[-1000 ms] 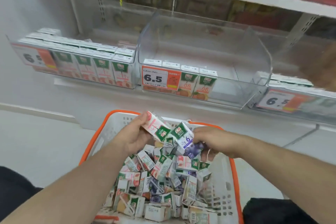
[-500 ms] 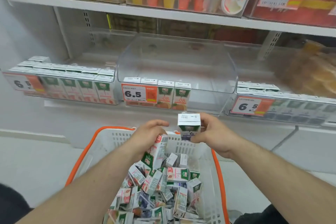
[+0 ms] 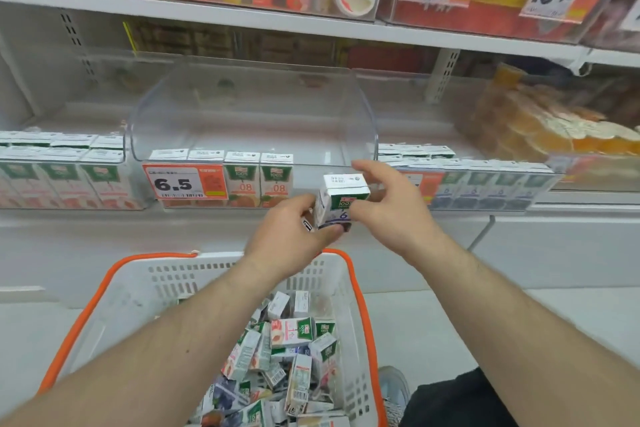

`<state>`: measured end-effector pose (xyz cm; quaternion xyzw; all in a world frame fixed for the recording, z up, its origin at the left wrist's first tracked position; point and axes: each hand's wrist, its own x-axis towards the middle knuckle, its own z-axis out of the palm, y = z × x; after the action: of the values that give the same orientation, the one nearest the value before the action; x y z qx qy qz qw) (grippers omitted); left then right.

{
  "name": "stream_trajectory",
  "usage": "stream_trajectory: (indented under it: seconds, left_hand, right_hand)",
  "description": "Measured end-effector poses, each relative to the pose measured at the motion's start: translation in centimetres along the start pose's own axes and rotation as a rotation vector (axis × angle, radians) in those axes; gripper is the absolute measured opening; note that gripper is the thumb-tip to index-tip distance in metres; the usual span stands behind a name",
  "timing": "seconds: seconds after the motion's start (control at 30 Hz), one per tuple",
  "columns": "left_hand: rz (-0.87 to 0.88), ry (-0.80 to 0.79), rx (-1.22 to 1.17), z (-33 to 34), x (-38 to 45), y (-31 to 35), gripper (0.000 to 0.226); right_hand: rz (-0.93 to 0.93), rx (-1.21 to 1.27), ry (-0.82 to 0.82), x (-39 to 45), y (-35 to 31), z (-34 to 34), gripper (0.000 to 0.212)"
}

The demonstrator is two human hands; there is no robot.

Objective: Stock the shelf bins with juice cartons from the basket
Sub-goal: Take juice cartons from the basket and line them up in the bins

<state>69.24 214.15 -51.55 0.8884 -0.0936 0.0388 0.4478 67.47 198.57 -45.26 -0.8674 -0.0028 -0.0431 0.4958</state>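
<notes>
At the shelf's left edge a clear plastic bin (image 3: 62,163) holds upright green-and-white cartons. The middle bin (image 3: 252,107), glossy with curved walls, has four along its front edge. Just before it, the left hand (image 3: 287,236) and right hand (image 3: 391,208) both grip one boxy cardboard juice carton (image 3: 341,199), long axis vertical, top up, above the white perforated basket (image 3: 194,274).

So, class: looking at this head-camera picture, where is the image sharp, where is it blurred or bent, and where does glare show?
Head view: sharpest on the held carton and the 6.5 price tag; the packs at the right edge smear into blur; the wide lens bows the upper shelf edge; soft reflections haze the clear middle bin; lighting is even, with only faint shadows.
</notes>
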Motion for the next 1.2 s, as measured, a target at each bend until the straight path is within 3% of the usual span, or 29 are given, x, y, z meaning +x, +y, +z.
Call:
stream_trajectory:
  seconds: [0.13,0.2,0.3,0.4,0.5,0.63,0.77,0.97,1.2]
  left_hand:
    - [0.008,0.032,0.071,1.5,0.8,1.9,0.024]
    - [0.024,0.054,0.106,2.3,1.5,2.9,0.027]
    - [0.050,0.086,-0.004,3.6,2.3,4.3,0.027]
    - [0.052,0.041,-0.075,4.8,2.7,5.5,0.054]
    - [0.051,-0.019,-0.026,6.0,3.5,6.0,0.066]
    - [0.010,-0.098,0.022,7.1,4.3,6.6,0.074]
    - [-0.002,-0.106,0.018,7.4,4.6,7.0,0.077]
    - [-0.001,-0.095,-0.023,7.4,4.6,7.0,0.076]
    - [0.003,-0.143,-0.013,6.9,5.0,7.1,0.077]
  right_hand:
    - [-0.097,-0.154,0.219,-0.5,-0.1,-0.8,0.065]
    - [-0.140,-0.260,0.317,-0.4,0.0,-1.1,0.051]
    - [-0.150,-0.177,0.520,0.6,-0.2,-3.8,0.030]
    - [-0.197,-0.079,0.763,2.7,0.4,-8.4,0.023]
    - [-0.136,-0.182,0.880,5.5,2.8,-11.8,0.034]
    - [-0.002,-0.254,0.865,8.8,6.4,-13.8,0.038]
    - [0.120,-0.346,0.698,10.5,8.4,-13.8,0.044]
    - [0.296,-0.622,0.458,11.9,8.0,-12.9,0.038]
    - [0.510,-0.912,0.372,12.1,7.2,-12.3,0.029]
